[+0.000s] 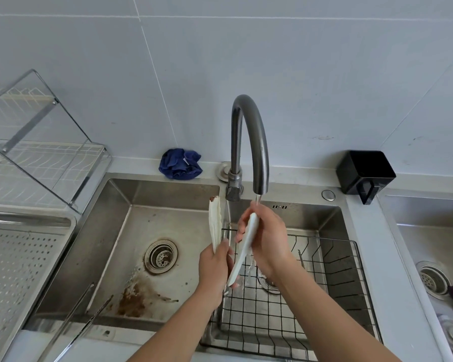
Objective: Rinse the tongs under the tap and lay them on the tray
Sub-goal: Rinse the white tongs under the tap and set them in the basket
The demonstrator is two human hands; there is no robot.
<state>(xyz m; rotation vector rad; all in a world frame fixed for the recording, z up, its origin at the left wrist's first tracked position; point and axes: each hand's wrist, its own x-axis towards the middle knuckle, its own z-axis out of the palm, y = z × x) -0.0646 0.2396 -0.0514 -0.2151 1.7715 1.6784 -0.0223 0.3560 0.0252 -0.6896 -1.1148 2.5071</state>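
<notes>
Your left hand grips the white plastic tongs low down, near the end where the two arms join, with its fingers wrapped round them. The tongs are held up over the divider of the stainless steel double sink, spread in a narrow V. The left arm of the tongs stands nearly upright, is ribbed along its inner face, and carries a brown smear at its tip. The right arm leans up and to the right, smooth and pale, wet along its length. Your right hand is curled round the upper part of that arm, thumb on the near side and fingers behind, directly below the spout of the grey arched metal tap. A thin stream of water falls from the spout onto your knuckles and the tong arm, and runs off below your wrist into the black wire basket sitting in the right basin. The left basin shows brown residue on its floor, near the round drain strainer. The perforated stainless steel tray lies on the counter to the left of the sink, well apart from the tongs. A crumpled blue cloth sits on the ledge behind the left basin.
</notes>
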